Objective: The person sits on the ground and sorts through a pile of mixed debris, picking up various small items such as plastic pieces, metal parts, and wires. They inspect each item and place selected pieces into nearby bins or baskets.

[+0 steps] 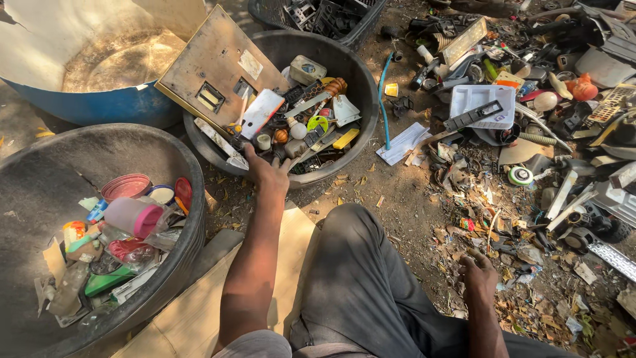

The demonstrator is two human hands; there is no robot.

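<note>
My left hand [267, 169] reaches to the near rim of a black tub [361, 79] filled with mixed scrap, fingers spread over the pieces at its edge; whether it grips anything I cannot tell. A large tan switch plate [215, 69] leans in that tub on the left. My right hand [478, 277] rests low on the littered ground by my knee [361, 265], fingers curled down among dry leaves and small scraps, hiding what is under them.
A second black tub [40, 179] at left holds plastic lids, a pink bottle [134, 216] and wrappers. A blue drum [99, 103] stands behind it. A heap of broken plastic and metal parts [556, 99] covers the right side. Cardboard [199, 311] lies under me.
</note>
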